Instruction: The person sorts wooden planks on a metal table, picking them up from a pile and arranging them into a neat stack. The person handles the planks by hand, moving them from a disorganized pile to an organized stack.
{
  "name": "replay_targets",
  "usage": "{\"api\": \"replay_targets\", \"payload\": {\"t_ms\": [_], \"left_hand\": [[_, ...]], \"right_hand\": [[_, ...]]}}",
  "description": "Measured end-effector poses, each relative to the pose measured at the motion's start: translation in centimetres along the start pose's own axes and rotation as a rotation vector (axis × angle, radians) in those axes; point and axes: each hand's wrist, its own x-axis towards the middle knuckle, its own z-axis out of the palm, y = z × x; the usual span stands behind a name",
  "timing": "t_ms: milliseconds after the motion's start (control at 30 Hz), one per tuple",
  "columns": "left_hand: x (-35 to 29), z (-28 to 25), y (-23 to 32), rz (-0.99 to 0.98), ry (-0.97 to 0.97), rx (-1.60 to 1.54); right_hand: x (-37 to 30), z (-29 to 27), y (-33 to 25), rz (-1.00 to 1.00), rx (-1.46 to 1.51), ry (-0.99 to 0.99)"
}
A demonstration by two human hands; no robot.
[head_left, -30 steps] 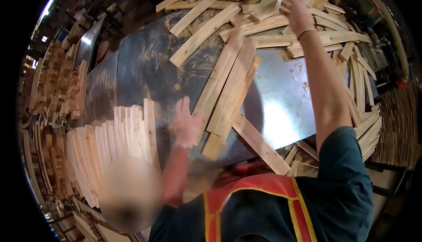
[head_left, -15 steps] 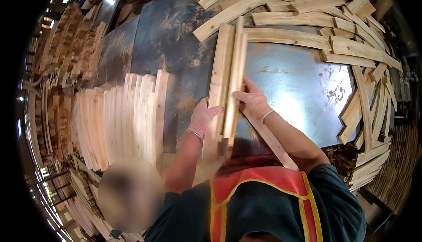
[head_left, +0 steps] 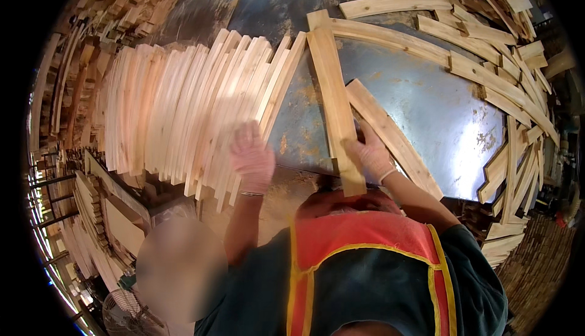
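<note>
Long plank: beneath the right grip, its near end jutting toward the red apron; caught close to that end alone, it could swing or tip should the thumb slacken
Right grip: thumb across the plank's upper face, fingers at its right edge and partly hidden, pinching the wood; wrist low, forearm slanting in from lower right
Slanted plank: just right of the right grip, angled on the metal bench; fingers could be nipped between the two boards if the held one shifts right
Left grip: empty, blurred, fingers spread and pointing away from the body; forearm rising steeply from below; whether it touches wood, cannot tell
Slat row: packed side by side, left of and beyond the left grip; an uneven push might skew the leaning outer slats
Loose boards: heaped crosswise, far right beyond the right grip; a knock could start a slide
</note>
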Motion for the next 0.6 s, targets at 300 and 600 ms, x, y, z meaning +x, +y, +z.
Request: {"api": "replay_targets", "payload": {"t_ms": [300,600], "left_hand": [[3.9,3.1,8.7,-0.355,-0.711,-1.793],[5.2,-0.8,3.1,-0.318,-0.529,-1.164]], "right_hand": [[-1.2,4.2,-1.1,0.142,0.603,-0.334],[17.0,-14.5,-3.4,-0.691,-0.696,0.25]]}}
